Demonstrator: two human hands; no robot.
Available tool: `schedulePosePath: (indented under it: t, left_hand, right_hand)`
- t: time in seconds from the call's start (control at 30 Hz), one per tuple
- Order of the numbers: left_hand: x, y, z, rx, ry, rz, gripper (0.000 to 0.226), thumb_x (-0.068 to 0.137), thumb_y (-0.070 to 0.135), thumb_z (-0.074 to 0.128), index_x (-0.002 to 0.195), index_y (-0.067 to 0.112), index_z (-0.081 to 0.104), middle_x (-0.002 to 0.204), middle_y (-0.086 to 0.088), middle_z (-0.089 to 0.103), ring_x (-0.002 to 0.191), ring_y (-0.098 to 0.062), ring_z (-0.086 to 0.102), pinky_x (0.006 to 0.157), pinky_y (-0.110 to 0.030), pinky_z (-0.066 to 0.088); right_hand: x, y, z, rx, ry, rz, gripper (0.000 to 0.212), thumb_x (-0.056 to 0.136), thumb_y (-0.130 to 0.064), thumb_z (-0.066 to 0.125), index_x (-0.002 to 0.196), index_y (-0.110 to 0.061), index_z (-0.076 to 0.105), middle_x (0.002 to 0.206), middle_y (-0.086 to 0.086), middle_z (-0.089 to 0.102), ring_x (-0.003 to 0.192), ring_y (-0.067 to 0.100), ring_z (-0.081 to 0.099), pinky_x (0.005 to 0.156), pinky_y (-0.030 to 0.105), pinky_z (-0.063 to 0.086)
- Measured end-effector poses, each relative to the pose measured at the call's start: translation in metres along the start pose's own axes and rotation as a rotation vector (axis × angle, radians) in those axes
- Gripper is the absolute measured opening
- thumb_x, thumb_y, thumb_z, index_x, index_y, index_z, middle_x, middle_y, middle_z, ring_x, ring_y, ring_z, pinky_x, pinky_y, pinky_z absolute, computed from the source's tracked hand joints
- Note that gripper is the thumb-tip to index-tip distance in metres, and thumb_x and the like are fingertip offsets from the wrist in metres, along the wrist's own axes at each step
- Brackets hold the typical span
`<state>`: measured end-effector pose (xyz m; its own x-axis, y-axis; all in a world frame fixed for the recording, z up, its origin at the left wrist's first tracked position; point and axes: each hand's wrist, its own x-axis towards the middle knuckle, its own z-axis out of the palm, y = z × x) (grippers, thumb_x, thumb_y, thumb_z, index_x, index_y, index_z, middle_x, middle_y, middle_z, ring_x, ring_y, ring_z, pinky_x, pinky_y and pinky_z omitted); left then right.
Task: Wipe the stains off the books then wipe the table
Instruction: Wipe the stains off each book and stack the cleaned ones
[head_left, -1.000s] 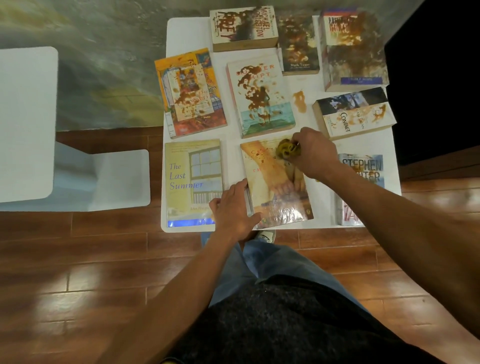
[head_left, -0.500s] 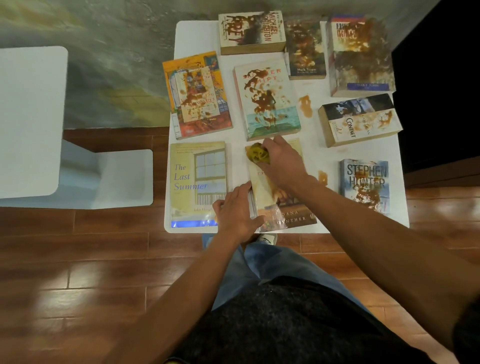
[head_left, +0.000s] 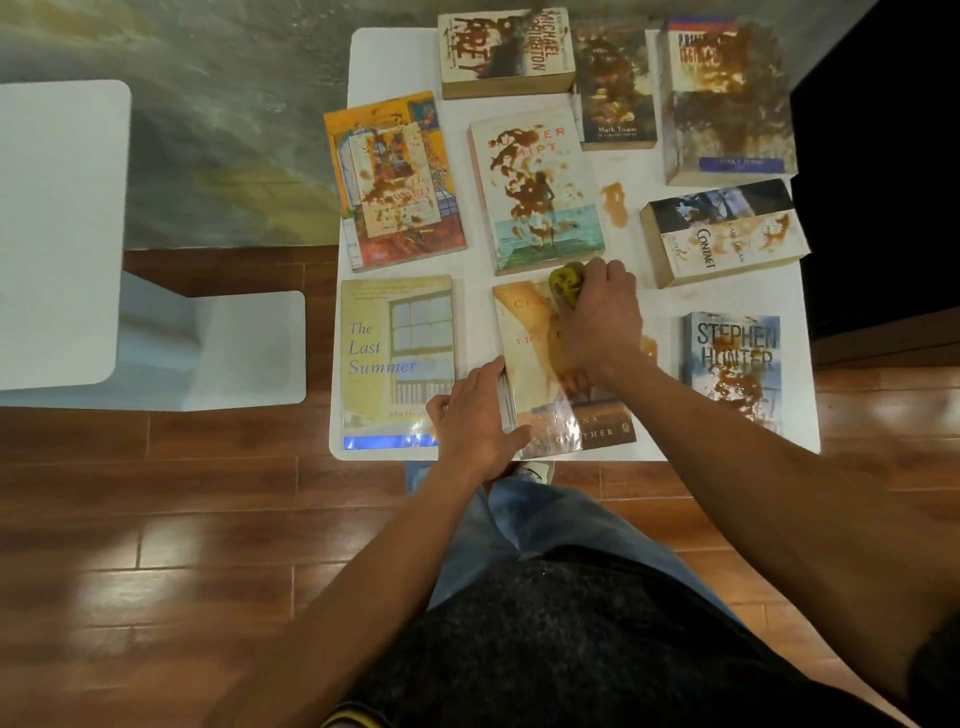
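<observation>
The white table (head_left: 395, 62) carries nine paperbacks in rough rows. The right hand (head_left: 602, 322) is curled around a crumpled yellow cloth (head_left: 565, 283) and presses it onto the upper right part of the tan-covered book (head_left: 530, 358), which lies at the near edge of the table, centre. Brown stain shows on that cover below the hand. The left hand (head_left: 475, 415) lies on the same book's left edge near the lower corner, fingers extended along the page block and thumb on the cover, holding it down. Just left of it lies "The Last Summer" (head_left: 395, 358), its cover showing no stain. To the right, the Stephen Hunter book (head_left: 732, 364) bears a brown stain at its middle. Farther back, the orange-covered book (head_left: 392, 182), the seaside-cover book (head_left: 537, 192), "Contact" (head_left: 727, 231), the Crichton book (head_left: 506, 52), the Mark Twain book (head_left: 613, 88) and the thick book at far right (head_left: 727, 98) are all stained. A brown smear (head_left: 614, 203) sits on the bare tabletop between the seaside-cover book and "Contact"; another (head_left: 649, 349) shows just right of the right wrist.
</observation>
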<state>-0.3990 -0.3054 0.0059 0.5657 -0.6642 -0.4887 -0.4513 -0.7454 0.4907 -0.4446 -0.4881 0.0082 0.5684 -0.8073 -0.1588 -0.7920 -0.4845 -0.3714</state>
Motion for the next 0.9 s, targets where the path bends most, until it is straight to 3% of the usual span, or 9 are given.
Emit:
schedulePosePath:
  t: [0.4,0.6,0.9]
  left_hand:
    - [0.003,-0.003,0.003,0.031,0.006,0.0,0.085,0.079,0.047,0.076,0.15,0.029,0.032,0.143,0.011,0.046,0.133,-0.015,0.042,0.103,-0.039,0.022]
    - [0.001,0.0,0.0,0.007,-0.017,-0.002,0.088,0.08,0.045,0.078,0.151,0.031,0.028,0.148,0.011,0.043,0.136,-0.015,0.038,0.104,-0.038,0.019]
    - [0.001,-0.001,0.0,0.004,-0.008,0.003,0.086,0.079,0.047,0.078,0.15,0.031,0.031,0.147,0.011,0.044,0.135,-0.014,0.04,0.105,-0.039,0.02]
  right_hand:
    - [-0.006,-0.052,0.025,0.056,-0.154,-0.131,0.044,0.093,-0.025,0.063,0.13,-0.01,0.047,0.13,0.016,0.046,0.119,0.033,0.045,0.096,0.04,0.043]
    - [-0.001,-0.01,0.014,-0.043,-0.025,-0.064,0.043,0.096,-0.04,0.054,0.127,-0.012,0.045,0.119,0.017,0.053,0.108,0.035,0.047,0.088,0.043,0.042]
    - [0.017,0.042,-0.012,-0.096,0.068,0.028,0.038,0.097,-0.033,0.057,0.123,-0.008,0.047,0.121,0.02,0.05,0.111,0.037,0.047,0.09,0.045,0.042]
